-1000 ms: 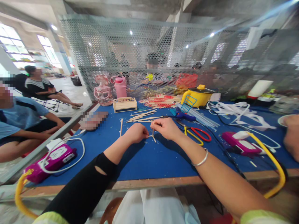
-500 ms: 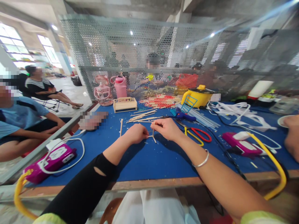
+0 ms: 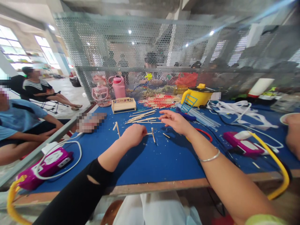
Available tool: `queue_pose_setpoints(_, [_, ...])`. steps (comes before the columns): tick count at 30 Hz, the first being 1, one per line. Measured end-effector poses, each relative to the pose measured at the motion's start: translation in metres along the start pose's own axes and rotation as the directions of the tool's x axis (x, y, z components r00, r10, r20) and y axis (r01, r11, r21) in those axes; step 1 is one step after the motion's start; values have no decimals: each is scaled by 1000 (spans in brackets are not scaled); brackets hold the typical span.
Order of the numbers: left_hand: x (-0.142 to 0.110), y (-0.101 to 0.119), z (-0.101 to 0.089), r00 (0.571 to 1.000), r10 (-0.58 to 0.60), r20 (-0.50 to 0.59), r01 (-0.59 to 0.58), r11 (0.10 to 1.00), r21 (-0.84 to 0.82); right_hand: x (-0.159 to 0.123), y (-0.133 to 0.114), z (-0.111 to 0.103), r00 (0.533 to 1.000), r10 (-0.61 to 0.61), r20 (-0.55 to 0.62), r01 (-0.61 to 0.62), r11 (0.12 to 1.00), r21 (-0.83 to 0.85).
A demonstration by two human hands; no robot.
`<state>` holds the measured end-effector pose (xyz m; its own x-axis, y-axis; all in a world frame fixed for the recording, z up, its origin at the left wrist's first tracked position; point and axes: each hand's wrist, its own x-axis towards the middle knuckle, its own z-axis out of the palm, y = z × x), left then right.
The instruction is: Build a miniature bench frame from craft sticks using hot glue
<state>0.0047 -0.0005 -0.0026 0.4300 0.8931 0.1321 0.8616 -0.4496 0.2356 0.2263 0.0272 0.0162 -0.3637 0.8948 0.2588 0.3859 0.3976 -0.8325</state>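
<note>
My left hand (image 3: 135,135) is closed, pinching one end of a small frame of glued wooden sticks (image 3: 153,138) just above the blue tabletop. To the right of that frame, my right hand (image 3: 175,121) is raised with its fingers apart and nothing in them. A short wooden stick (image 3: 166,135) lies on the table below it. Long wooden sticks (image 3: 140,117) are spread just beyond both hands. Part of a blue glue gun (image 3: 189,117) shows behind my right hand. Another angled stick piece (image 3: 116,128) stands partly hidden behind my left hand.
Red-handled scissors (image 3: 206,133) lie partly behind my right forearm. A finished-looking wooden rack (image 3: 123,105), a pink bottle (image 3: 118,87) and a yellow pot (image 3: 199,96) stand along the perforated screen (image 3: 131,56). Purple power strips (image 3: 50,164) sit at both sides, with cables. Another person's hand (image 3: 292,136) is at far right.
My right hand has let go of the stick frame, opened, and moved up and right. The frame's upright stick now shows. My left hand keeps its hold.
</note>
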Motion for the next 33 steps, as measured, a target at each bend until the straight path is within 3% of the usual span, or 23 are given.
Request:
queue_pose_setpoints(3, [2, 2, -1, 995, 26, -96, -24, 1000, 16, 4, 2, 2, 993, 86, -87, -90, 995, -47])
queue_pose_setpoints(8, [9, 5, 3, 960, 104, -260, -93, 994, 57, 8, 10, 7, 984, 65, -166, -85, 989, -118])
queue_pose_setpoints(12, [12, 8, 9, 935, 107, -339, -79, 992, 93, 8, 12, 13, 998, 36, -49, -45, 981, -189])
queue_pose_setpoints(17, [8, 12, 16, 935, 139, -326, -100, 986, 134, 8, 8, 22, 994, -29, 105, 61, 946, -319])
queue_pose_setpoints(25, [-7, 31, 24, 925, 43, -378, -2, 994, 108, 14, 7, 32, 981, -8, 194, 87, 911, -403])
queue_pose_setpoints(29, [-33, 64, 26, 897, 51, -438, -29, 998, 58, 14, 5, 36, 979, -21, 203, 101, 914, -394])
queue_pose_setpoints(33, [-94, 100, 11, 861, 307, -405, -356, 933, -50, 12, 4, 28, 991, -67, 118, 103, 937, -334])
